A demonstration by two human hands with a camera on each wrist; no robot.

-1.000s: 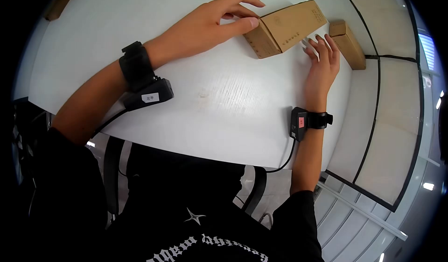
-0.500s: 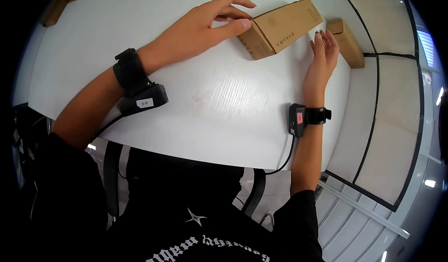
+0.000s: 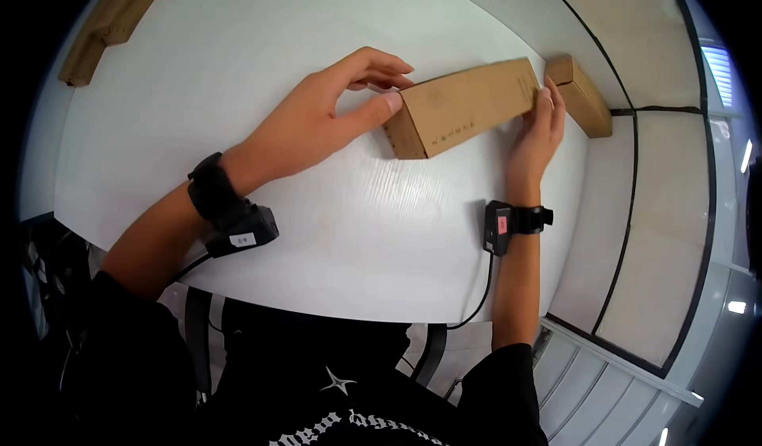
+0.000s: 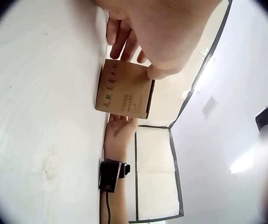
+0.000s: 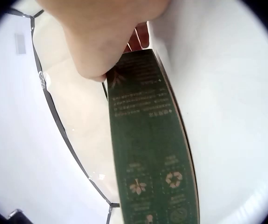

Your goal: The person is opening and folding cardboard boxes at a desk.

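Note:
A long brown cardboard box [image 3: 476, 101] lies slantwise between my hands, close over the white table. My left hand [image 3: 302, 124] holds its left end, the thumb at the top corner and the fingers behind. In the left wrist view that end face [image 4: 124, 88] reads "STRAW WHEAT CUP". My right hand [image 3: 536, 140] grips the opposite end, thumb at the corner; its other fingers are partly hidden by the box. From the right wrist, a green printed side [image 5: 145, 126] with recycling and leaf symbols shows.
Just beyond my right hand, a second brown box [image 3: 586, 101] stands by the pale panel wall [image 3: 659, 168]. More brown boxes [image 3: 119, 17] sit at the far left edge of the white table [image 3: 317, 224].
The box has come nearer to my body and slightly left, along with both hands. My right hand, earlier beside the box, now has its fingers at the right end. The view has shifted a little.

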